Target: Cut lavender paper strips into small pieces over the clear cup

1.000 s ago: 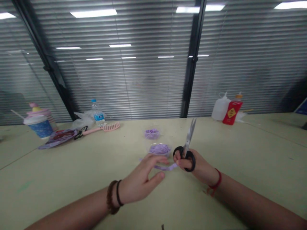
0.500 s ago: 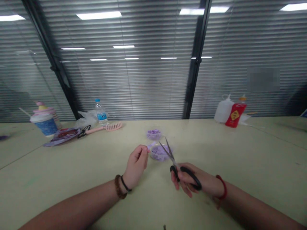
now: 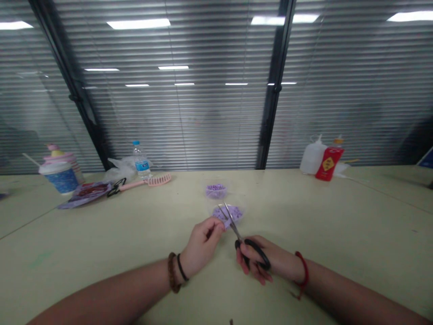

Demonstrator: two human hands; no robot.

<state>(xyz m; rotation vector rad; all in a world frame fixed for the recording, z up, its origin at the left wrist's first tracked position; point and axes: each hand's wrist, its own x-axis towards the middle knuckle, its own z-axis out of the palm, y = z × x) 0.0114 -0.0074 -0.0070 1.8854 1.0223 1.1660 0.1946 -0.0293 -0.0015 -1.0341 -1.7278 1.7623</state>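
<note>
My right hand (image 3: 255, 259) grips a pair of scissors (image 3: 234, 225) by its black handles, blades slightly apart and pointing away from me. Between the fingertips of my left hand (image 3: 204, 241) is a small purple strip (image 3: 228, 223), which lies at the scissor blades. Whether the blades touch it, I cannot tell. Just beyond both hands stands a clear container (image 3: 239, 212) holding small purple pieces. Behind it is a second clear container (image 3: 216, 192) with more purple bits.
At the left are a blue cup (image 3: 62, 178), a purple package (image 3: 86, 194), a pink hairbrush (image 3: 158, 180) and a water bottle (image 3: 142, 162). Back right stand a red bottle (image 3: 329, 163) and a white squeeze bottle (image 3: 313, 158). Window blinds rise behind the table (image 3: 338, 225).
My left hand has moved right and nearer to me, bringing the purple strip to the blades. My right hand with the scissors has shifted slightly left and the blades have closed a little.
</note>
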